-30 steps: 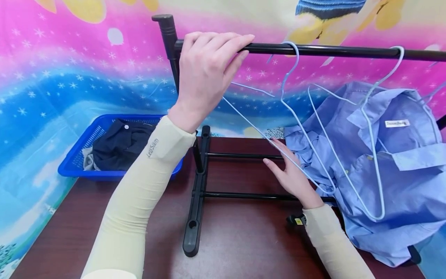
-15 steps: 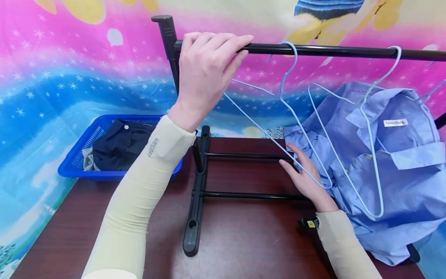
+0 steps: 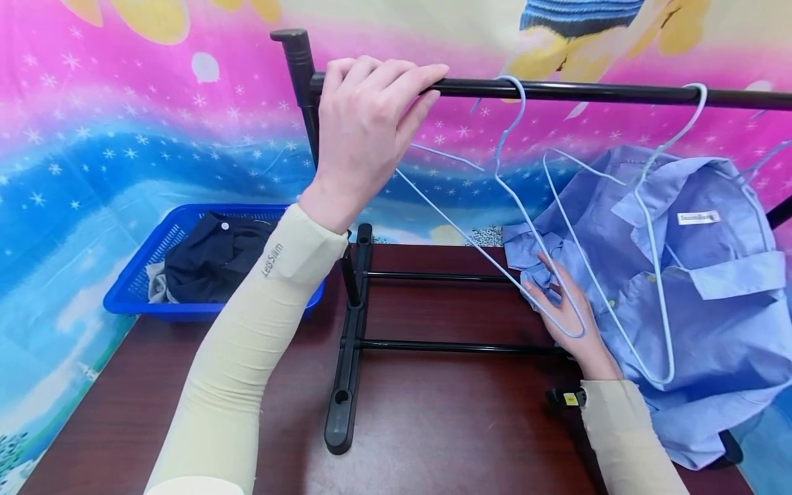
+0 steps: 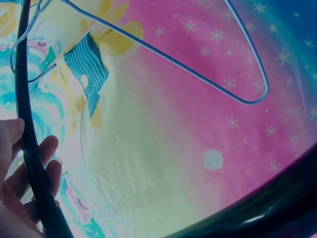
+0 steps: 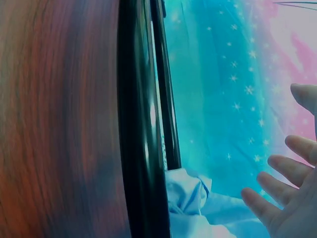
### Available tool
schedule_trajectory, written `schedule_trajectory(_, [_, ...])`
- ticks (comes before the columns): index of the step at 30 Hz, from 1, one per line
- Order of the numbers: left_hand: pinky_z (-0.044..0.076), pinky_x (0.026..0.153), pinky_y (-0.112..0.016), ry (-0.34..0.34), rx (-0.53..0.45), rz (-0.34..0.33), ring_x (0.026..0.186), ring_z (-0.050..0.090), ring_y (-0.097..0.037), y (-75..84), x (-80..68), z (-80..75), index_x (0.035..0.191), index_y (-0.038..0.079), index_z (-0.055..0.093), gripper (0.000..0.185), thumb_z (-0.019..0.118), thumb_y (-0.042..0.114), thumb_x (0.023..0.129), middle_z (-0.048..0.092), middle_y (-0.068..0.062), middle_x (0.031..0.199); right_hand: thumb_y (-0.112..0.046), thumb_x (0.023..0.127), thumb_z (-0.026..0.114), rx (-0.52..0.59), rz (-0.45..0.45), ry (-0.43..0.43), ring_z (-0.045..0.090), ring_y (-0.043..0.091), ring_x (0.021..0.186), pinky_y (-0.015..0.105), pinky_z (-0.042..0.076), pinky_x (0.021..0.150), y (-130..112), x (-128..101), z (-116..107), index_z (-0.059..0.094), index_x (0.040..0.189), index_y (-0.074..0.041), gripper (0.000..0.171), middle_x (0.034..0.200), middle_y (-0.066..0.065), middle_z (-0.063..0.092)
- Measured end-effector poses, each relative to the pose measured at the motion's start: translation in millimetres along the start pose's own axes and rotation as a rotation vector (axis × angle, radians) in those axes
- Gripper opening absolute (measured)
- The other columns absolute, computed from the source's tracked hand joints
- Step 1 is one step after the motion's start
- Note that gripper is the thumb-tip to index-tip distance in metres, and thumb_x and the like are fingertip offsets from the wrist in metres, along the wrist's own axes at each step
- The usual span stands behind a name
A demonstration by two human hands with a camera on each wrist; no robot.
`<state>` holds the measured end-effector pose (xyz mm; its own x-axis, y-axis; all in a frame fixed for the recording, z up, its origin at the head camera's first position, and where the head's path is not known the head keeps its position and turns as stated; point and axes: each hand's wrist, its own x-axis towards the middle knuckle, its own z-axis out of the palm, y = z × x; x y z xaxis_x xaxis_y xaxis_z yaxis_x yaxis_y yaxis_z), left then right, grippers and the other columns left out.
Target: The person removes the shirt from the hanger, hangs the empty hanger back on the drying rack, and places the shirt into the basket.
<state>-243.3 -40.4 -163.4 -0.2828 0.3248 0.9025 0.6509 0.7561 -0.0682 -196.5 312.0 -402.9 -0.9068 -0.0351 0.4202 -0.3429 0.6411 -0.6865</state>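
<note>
In the head view my left hand (image 3: 365, 130) rests over the left end of the rack's black top bar (image 3: 594, 91). The left wrist view shows the thumb on one side of that bar (image 4: 26, 104) and the curled fingers on the other. My right hand (image 3: 590, 347) is low, behind a light-blue wire hanger (image 3: 512, 182), its fingers spread beside a blue shirt (image 3: 711, 337). In the right wrist view the fingers (image 5: 292, 173) are extended and apart, with crumpled shirt cloth (image 5: 185, 191) below. A second hanger (image 3: 661, 295) hangs in front of the shirt.
A blue basket (image 3: 117, 292) with dark clothing (image 3: 216, 258) stands at the back left of the brown table (image 3: 433, 412). The rack's black foot (image 3: 340, 405) and two low crossbars (image 3: 445, 347) span the table. A patterned cloth (image 3: 155, 117) hangs behind.
My right hand has moved rightward, from the gap left of the shirt to beside its cloth. The left hand stays on the bar. The left hanger has shifted slightly.
</note>
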Motion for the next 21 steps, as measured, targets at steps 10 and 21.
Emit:
schedule_trajectory(10, [0.036,0.1,-0.036,-0.002,0.016,0.008,0.107,0.062,-0.021,0.5,-0.6,1.4,0.133,0.021,0.071,0.041,0.045,0.042,0.109,0.073,-0.001,0.12,-0.02,0.103,0.061,-0.024,-0.014,0.102,0.042,0.038,0.138,0.035,0.042,0.104,10,-3,-20,0.047,0.153,-0.011,0.053,0.151,0.018,0.048])
schedule_trajectory(21, [0.036,0.1,-0.037,-0.001,0.014,-0.002,0.107,0.062,-0.022,0.2,-1.1,0.3,0.133,0.022,0.071,0.04,0.046,0.042,0.108,0.073,-0.001,0.119,-0.027,0.107,0.053,-0.083,0.093,0.164,0.05,0.031,0.131,0.011,0.035,0.097,10,-9,-43,0.044,0.156,-0.017,0.051,0.152,0.014,0.049])
